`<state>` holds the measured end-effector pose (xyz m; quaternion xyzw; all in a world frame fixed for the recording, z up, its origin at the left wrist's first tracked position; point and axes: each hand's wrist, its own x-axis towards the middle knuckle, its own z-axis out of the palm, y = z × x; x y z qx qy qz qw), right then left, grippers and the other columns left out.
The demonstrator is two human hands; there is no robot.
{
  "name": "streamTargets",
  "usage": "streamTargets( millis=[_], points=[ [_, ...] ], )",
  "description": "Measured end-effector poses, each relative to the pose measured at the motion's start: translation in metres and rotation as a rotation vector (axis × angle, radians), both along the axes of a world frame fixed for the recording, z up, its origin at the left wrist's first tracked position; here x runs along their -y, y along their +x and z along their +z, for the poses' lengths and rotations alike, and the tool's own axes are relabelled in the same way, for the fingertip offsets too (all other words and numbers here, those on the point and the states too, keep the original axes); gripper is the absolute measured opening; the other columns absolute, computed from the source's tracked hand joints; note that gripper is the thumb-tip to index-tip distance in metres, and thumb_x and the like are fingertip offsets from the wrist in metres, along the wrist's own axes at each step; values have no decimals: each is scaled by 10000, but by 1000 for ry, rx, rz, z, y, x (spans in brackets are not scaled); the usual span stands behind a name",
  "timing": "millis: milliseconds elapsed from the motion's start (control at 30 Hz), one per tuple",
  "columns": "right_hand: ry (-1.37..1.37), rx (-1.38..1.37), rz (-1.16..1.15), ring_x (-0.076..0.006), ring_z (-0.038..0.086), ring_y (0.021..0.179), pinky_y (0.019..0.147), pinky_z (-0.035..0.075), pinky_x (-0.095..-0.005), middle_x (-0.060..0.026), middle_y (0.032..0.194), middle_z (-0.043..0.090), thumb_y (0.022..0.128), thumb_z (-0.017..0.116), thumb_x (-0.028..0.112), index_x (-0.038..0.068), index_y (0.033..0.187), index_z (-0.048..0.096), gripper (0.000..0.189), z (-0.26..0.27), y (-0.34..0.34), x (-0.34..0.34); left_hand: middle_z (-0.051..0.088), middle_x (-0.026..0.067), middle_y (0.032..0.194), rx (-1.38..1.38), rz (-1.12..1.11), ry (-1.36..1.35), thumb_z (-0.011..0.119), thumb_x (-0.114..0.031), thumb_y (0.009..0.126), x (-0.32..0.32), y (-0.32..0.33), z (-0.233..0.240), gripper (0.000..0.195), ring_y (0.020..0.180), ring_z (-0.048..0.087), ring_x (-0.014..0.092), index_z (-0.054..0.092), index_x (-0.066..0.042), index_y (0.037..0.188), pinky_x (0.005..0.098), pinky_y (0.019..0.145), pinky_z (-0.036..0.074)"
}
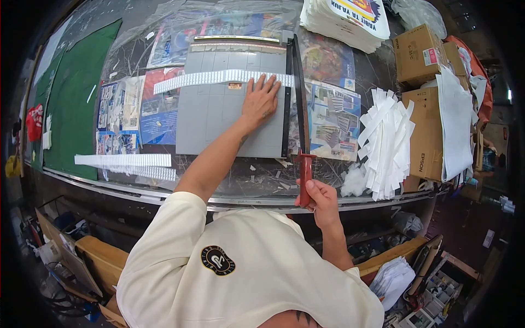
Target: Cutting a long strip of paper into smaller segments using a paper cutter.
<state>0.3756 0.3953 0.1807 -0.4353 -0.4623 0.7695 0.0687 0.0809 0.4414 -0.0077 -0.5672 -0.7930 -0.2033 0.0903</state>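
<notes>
A long printed paper strip lies across the grey bed of a guillotine paper cutter, its right end at the black cutting edge. My left hand rests flat on it, fingertips pressing near that end. The cutter's blade arm runs along the bed's right side and is turned slightly out from the edge at the handle end. My right hand grips its red handle near the table's front edge. How far the blade is raised is hard to tell from above.
Printed strips lie at front left, near a green cutting mat. White paper offcuts are heaped right of the cutter, beside cardboard boxes. A thick stack of printed sheets stands at the back. Printed posters lie under the cutter.
</notes>
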Motion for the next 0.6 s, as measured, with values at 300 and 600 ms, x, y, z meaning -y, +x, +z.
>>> streamTargets(
  millis=[300,600],
  points=[
    [-5,-11,12,-5,376,496,470,272,-191,-72,717,694,1023,561,316,-18,1148,657,369,-1,0,-2,501,53,1465,-3,-5,-2,558,-225,907,0,-1,0,473,1373,418,295,554,-161,1375,541,1133,295],
    [-13,-8,9,0,353,484,452,241,-188,-69,707,693,1020,568,309,-19,1156,656,366,-6,2,-2,476,57,1488,14,-12,-44,540,-241,918,1,0,-1,484,1406,378,296,534,-155,1394,550,1155,259]
  ],
)
